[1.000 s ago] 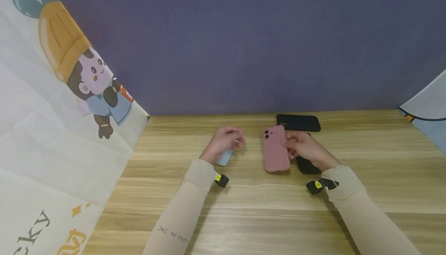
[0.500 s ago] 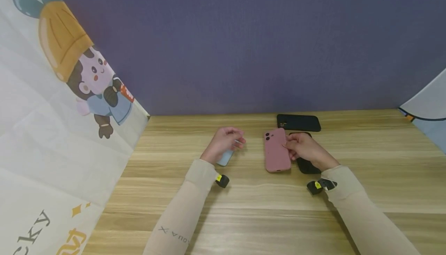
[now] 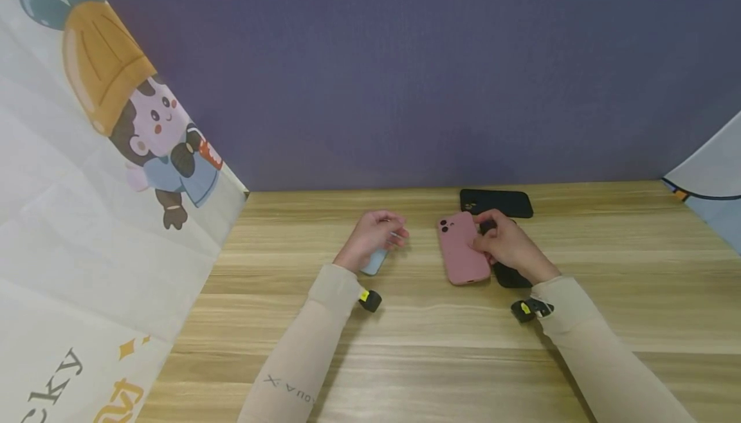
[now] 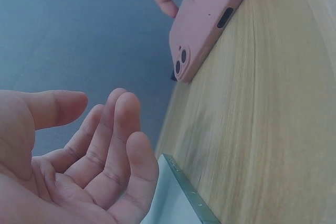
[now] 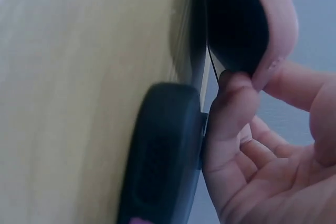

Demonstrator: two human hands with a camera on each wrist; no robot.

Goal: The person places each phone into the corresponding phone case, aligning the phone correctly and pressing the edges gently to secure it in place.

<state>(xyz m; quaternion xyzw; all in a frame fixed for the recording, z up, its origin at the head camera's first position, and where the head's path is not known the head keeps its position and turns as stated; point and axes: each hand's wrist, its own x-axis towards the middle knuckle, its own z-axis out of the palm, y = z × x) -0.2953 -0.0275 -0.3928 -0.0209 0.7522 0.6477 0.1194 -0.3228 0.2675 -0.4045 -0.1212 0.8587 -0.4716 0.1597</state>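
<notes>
My right hand (image 3: pixel 509 248) pinches the right edge of a pink phone case (image 3: pixel 463 249) with two camera holes. In the right wrist view, the thumb lies on the outside of the case and a fingertip reaches under the edge, where its underside (image 5: pixel 236 19) looks dark. A black phone or case (image 3: pixel 511 276) lies partly beneath this hand. My left hand (image 3: pixel 377 238) hovers with loosely bent fingers, nothing between them in the left wrist view. Just below it a light blue phone or case (image 3: pixel 375 263) rests on the table, partly covered by the hand.
Another black phone case (image 3: pixel 503 204) with camera holes lies sideways near the back edge of the wooden table (image 3: pixel 417 346). A dark purple panel (image 3: pixel 405 76) rises behind. White printed cloth (image 3: pixel 104 230) hangs at the left.
The pink case has turned slightly, its bottom end shifting right and lying lower. My right hand has shifted its fingers up along the edge. The left hand stays nearly still.
</notes>
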